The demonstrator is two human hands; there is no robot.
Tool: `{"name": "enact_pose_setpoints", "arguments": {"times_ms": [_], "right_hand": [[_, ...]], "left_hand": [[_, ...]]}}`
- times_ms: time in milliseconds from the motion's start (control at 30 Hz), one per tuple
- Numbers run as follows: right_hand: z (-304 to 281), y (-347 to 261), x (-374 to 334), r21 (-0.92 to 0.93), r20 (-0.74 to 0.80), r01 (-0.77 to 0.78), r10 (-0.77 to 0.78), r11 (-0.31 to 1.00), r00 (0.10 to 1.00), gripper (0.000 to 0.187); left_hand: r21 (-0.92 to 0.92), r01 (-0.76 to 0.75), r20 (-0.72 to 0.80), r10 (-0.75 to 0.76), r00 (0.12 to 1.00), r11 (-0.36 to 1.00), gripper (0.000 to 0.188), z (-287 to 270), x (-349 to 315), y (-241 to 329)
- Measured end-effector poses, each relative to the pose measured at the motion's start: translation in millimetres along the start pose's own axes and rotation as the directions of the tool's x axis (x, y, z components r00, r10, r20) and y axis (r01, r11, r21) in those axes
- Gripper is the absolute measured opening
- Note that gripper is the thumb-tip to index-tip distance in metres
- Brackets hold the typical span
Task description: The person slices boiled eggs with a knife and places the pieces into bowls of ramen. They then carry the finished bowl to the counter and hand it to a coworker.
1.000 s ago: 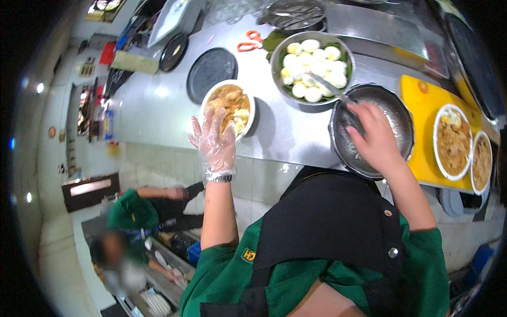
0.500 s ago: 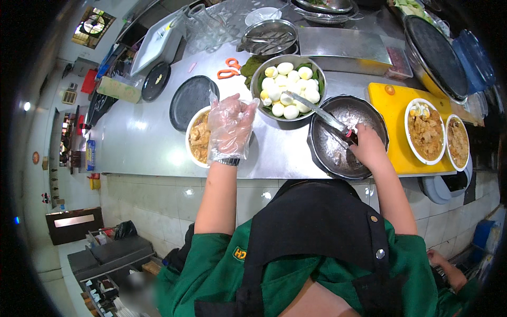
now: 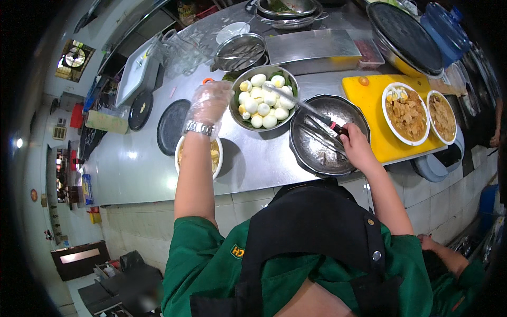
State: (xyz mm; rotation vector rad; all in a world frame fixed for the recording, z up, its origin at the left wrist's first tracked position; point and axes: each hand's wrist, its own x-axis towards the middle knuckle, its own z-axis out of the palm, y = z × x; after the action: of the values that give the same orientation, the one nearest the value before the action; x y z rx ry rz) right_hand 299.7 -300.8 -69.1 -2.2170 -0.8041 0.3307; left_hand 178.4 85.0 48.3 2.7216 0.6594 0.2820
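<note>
My left hand [image 3: 207, 103] wears a clear plastic glove and hovers beside the steel bowl [image 3: 293, 109] of boiled eggs [image 3: 257, 95], above a white bowl [image 3: 217, 168] of food that my forearm partly covers. Its fingers are too blurred inside the glove to read. Closed around a black-and-red handle, my right hand [image 3: 360, 146] holds a long, narrow knife [image 3: 315, 113]. The blade angles across a dark round pan [image 3: 326, 157], its tip over the eggs. More slim metal utensils [image 3: 322, 133] lie in that pan.
On the right, a yellow cutting board [image 3: 355, 90] carries two bowls of stew [image 3: 407, 115]. Dark round lids [image 3: 171, 127] lie at left. A steel box [image 3: 311, 50] and a bowl of utensils [image 3: 240, 52] stand behind. Orange scissor handles [image 3: 208, 81] show past my left hand.
My left hand has moved away from me and leftward, off the stew bowl toward the egg bowl's side. The knife remains in my right hand. The view has shifted, and metal utensils now show in the pan.
</note>
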Motion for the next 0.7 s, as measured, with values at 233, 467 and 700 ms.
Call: {"name": "enact_pose_setpoints", "arguments": {"times_ms": [233, 467, 700], "right_hand": [[-29, -8, -20, 0.389, -0.093, -0.078, 0.123, 0.918, 0.988, 0.03], [-51, -4, -39, 0.5, 0.014, -0.104, 0.112, 0.86, 0.994, 0.028], [-64, -2, -36, 0.673, 0.058, -0.157, 0.161, 0.723, 0.985, 0.027]], "left_hand": [[0.345, 0.021, 0.317, -0.138, 0.938, 0.938, 0.027, 46, 49, 9], [0.086, 0.083, 0.253, -0.103, 0.962, 0.993, 0.045, 50, 73, 33], [0.155, -0.031, 0.412, -0.036, 0.911, 0.987, 0.057, 105, 102, 73]]}}
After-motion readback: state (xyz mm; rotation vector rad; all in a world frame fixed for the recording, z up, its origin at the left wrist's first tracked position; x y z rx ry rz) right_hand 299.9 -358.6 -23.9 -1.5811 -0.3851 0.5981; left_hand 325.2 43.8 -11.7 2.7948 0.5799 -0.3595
